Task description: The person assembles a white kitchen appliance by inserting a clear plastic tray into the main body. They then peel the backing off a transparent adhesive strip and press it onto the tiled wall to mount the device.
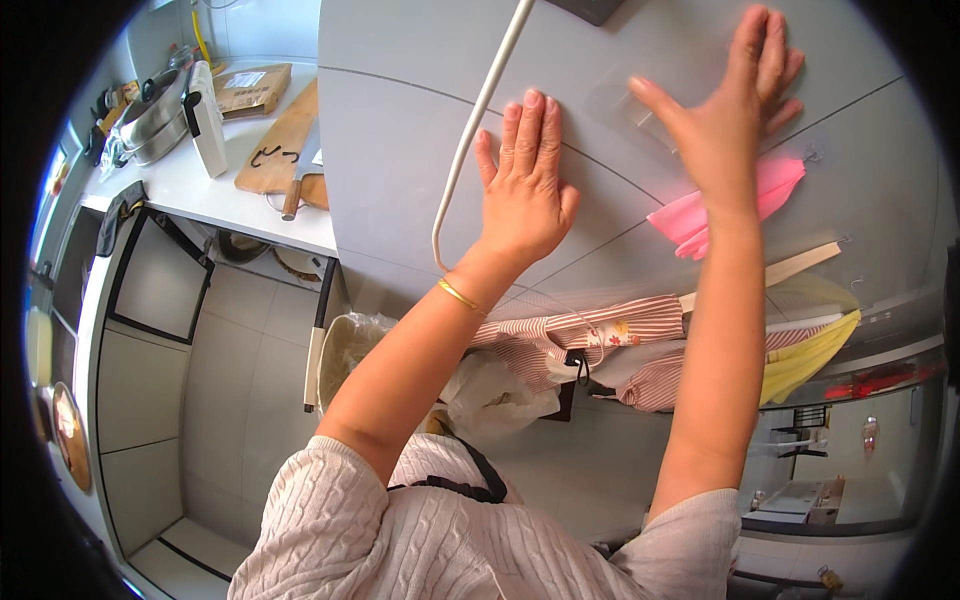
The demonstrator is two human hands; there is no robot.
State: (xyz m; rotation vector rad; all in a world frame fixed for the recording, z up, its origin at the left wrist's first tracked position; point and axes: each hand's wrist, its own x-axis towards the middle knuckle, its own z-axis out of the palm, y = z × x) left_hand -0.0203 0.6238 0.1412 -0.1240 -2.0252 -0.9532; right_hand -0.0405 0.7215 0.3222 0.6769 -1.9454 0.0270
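Observation:
My left hand (526, 180) lies flat against the grey tiled wall (397, 150), fingers extended and nothing in it. A white cable (480, 112) runs down the wall just left of it. My right hand (724, 112) is raised higher on the same wall, thumb spread wide and palm towards the tiles. Close to that thumb, a clear plastic piece (646, 124) shows faintly against the wall; its exact form is hard to make out. Beneath my right hand a pink cloth (780, 187) hangs from a clear hook (814, 154), partly hidden by my forearm.
Striped aprons (652, 315) and a yellow cloth (814, 356) hang lower on the wall. A bin with a plastic liner (337, 352) stands below. On the left counter are a cutting board (274, 146), a knife (294, 187), a cardboard box (255, 88) and a steel pot (154, 131).

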